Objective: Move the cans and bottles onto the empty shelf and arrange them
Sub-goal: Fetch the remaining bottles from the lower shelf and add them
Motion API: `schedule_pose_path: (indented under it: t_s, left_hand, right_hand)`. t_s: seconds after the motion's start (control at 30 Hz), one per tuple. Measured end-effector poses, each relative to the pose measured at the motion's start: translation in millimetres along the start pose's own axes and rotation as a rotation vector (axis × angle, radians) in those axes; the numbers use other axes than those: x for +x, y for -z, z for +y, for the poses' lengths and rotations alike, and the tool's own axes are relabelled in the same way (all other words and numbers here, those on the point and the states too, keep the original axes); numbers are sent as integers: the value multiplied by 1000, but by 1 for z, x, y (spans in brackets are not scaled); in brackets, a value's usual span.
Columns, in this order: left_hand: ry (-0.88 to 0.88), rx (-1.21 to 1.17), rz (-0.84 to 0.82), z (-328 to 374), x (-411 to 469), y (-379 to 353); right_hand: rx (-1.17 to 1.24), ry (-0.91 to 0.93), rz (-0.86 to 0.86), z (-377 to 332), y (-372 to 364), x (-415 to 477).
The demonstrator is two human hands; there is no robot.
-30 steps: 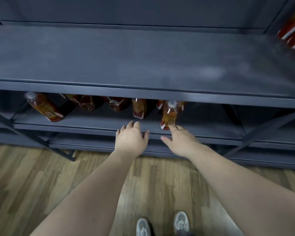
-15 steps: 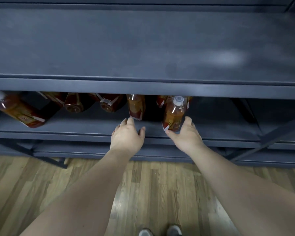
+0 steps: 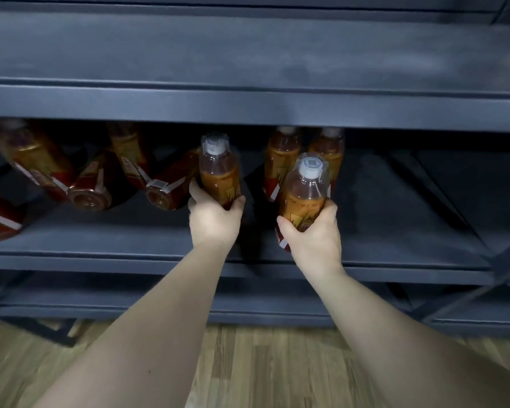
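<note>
My left hand [image 3: 212, 220] grips an upright tea bottle [image 3: 218, 169] with a white cap on the lower shelf [image 3: 106, 240]. My right hand [image 3: 312, 234] grips a second upright tea bottle [image 3: 305, 189], nearer the shelf's front edge. Two more bottles [image 3: 283, 154] stand upright behind it, their caps hidden by the shelf above. Several bottles [image 3: 92, 187] lie on their sides to the left. The wide dark upper shelf [image 3: 248, 57] above them is bare.
The upper shelf's front lip [image 3: 248, 107] overhangs the bottles closely. Diagonal braces [image 3: 442, 195] cross the right part of the lower shelf. Another low shelf [image 3: 130, 298] sits below, over a wooden floor [image 3: 262, 366].
Both hands reached into the lower shelf and closed round a bottle each. The left hand's bottle now stands upright. The view moved closer and lower.
</note>
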State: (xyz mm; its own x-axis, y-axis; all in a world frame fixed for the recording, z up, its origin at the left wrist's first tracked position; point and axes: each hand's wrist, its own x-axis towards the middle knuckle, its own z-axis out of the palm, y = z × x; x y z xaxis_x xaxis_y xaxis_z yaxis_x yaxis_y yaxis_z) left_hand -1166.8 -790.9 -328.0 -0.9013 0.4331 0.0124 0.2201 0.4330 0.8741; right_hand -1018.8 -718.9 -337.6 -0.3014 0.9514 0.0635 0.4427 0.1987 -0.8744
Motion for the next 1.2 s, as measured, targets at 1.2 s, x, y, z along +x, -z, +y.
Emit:
schedule_pose_path:
  t_s: [1.2]
  left_hand:
    - [-395,1,225,-29,3,-52]
  right_hand:
    - [-84,320,204,27,-33,34]
